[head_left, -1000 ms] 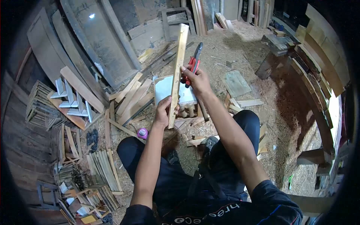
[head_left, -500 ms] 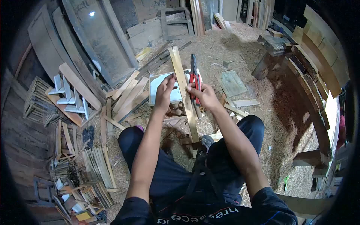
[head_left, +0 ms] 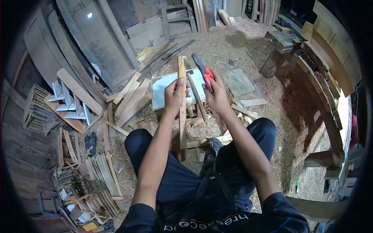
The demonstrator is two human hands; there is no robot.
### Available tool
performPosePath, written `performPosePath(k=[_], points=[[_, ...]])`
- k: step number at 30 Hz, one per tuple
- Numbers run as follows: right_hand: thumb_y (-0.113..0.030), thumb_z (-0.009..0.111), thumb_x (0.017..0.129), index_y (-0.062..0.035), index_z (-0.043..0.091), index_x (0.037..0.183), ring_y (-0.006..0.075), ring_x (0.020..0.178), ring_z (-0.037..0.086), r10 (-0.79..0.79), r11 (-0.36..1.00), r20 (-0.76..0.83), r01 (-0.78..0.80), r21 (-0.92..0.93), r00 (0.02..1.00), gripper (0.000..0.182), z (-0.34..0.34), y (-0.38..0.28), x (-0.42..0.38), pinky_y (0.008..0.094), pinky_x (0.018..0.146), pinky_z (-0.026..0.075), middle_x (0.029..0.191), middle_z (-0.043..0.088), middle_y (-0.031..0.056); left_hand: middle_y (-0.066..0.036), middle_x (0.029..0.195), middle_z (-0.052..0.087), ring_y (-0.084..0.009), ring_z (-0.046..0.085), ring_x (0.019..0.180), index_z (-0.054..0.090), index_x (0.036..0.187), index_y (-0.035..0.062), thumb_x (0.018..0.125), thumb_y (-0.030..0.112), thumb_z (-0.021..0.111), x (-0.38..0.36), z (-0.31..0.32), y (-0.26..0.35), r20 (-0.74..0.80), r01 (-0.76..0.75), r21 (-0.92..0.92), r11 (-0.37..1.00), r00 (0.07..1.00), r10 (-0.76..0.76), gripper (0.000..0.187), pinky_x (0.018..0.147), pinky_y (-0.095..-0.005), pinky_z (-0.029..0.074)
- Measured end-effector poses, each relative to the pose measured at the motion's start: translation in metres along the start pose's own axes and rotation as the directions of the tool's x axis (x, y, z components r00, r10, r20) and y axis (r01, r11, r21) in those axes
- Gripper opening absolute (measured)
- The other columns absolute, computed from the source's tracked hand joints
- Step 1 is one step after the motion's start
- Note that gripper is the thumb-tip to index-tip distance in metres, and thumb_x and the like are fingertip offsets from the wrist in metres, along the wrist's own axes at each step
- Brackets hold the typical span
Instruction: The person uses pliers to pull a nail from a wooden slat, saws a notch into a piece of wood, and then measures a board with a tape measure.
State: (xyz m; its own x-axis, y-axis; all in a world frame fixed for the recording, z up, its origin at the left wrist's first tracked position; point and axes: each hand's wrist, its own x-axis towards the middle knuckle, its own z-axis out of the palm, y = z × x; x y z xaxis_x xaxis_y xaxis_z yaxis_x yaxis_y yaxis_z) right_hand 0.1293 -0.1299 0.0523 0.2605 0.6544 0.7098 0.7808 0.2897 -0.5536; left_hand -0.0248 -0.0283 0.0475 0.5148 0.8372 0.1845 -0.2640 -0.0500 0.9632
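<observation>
My left hand [head_left: 175,96] is closed around a long, narrow wooden strip [head_left: 182,126], which stands nearly upright in view with its lower end between my knees. The strip's top end looks rough or notched. My right hand [head_left: 218,97] grips a pair of pliers [head_left: 200,65] by the red handles, their dark jaws pointing up and left, apart from the strip. Behind both hands lies a white-topped low surface [head_left: 158,93]. A hammer-like tool with a wooden handle [head_left: 199,97] rests on it, its head partly hidden.
Wood offcuts [head_left: 132,101] lie left of the white surface, and a flat board [head_left: 238,82] lies to its right. Stacked slats [head_left: 101,174] are at my left. A wooden bench [head_left: 285,40] stands far right. Sawdust and shavings cover the floor.
The strip has swung to a more upright angle and moved left, away from my right hand. The pliers have moved right and tilted leftward, uncovering the wooden-handled tool.
</observation>
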Motion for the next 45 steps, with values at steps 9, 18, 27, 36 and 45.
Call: performPosePath(k=[9,18,27,36,45], points=[[-0.007,0.057,0.083,-0.005,0.052,0.137,0.0414,0.15,0.019,-0.027,0.854,0.115,0.083,-0.513,0.993,0.054,0.013,-0.004,-0.007,0.0651,0.114,0.016,0.161,0.019,0.0259,0.0,0.081,0.062,-0.0068,0.057,0.068,0.065,0.11,0.0049,0.105,0.033,0.054,-0.002,0.013,-0.014,0.06,0.084,-0.019,0.996,0.995,-0.083,0.031,0.061,-0.0226,0.049],[-0.004,0.059,0.079,-0.0049,0.052,0.135,0.0407,0.143,0.031,0.064,0.774,0.118,0.025,-0.632,0.991,0.057,0.015,0.004,-0.015,0.0657,0.108,0.024,0.154,0.03,0.0256,-0.002,0.086,0.06,-0.0058,0.052,0.067,0.064,0.109,0.0024,0.105,0.025,0.053,-0.005,0.011,-0.017,0.049,0.148,0.001,0.989,0.988,-0.148,0.025,0.057,-0.0218,0.045],[-0.001,0.061,0.079,-0.0013,0.06,0.113,0.0408,0.1,0.058,0.178,0.936,0.103,-0.136,-0.325,0.979,0.034,0.02,-0.003,-0.024,0.0457,0.079,0.048,0.109,0.052,0.0226,0.001,0.077,0.056,-0.0051,0.05,0.064,0.06,0.097,0.0033,0.106,0.027,0.05,-0.009,0.028,-0.012,0.046,0.129,-0.111,0.985,0.991,-0.125,0.028,0.053,-0.0204,0.042],[-0.022,0.066,0.096,0.0049,0.067,0.103,0.0179,0.084,0.062,0.449,0.817,0.19,-0.488,0.308,0.873,0.028,-0.001,0.001,-0.006,0.0354,0.078,0.049,0.091,0.066,0.018,-0.003,0.087,0.059,-0.0091,0.054,0.071,0.059,0.126,-0.0016,0.106,0.029,0.049,-0.004,0.011,0.006,0.091,0.155,-0.357,0.921,0.987,-0.131,0.038,0.058,-0.0239,0.047],[-0.034,0.061,0.101,0.0027,0.068,0.093,0.0109,0.074,0.054,0.365,0.868,0.453,-0.473,0.15,0.813,0.038,-0.022,-0.028,0.009,0.0294,0.068,0.044,0.077,0.061,0.0029,0.002,0.082,0.055,-0.007,0.05,0.074,0.065,0.11,0.0022,0.105,0.033,0.053,0.012,-0.009,-0.016,-0.088,-0.035,0.079,0.996,0.995,0.042,0.034,0.066,-0.024,0.043]])
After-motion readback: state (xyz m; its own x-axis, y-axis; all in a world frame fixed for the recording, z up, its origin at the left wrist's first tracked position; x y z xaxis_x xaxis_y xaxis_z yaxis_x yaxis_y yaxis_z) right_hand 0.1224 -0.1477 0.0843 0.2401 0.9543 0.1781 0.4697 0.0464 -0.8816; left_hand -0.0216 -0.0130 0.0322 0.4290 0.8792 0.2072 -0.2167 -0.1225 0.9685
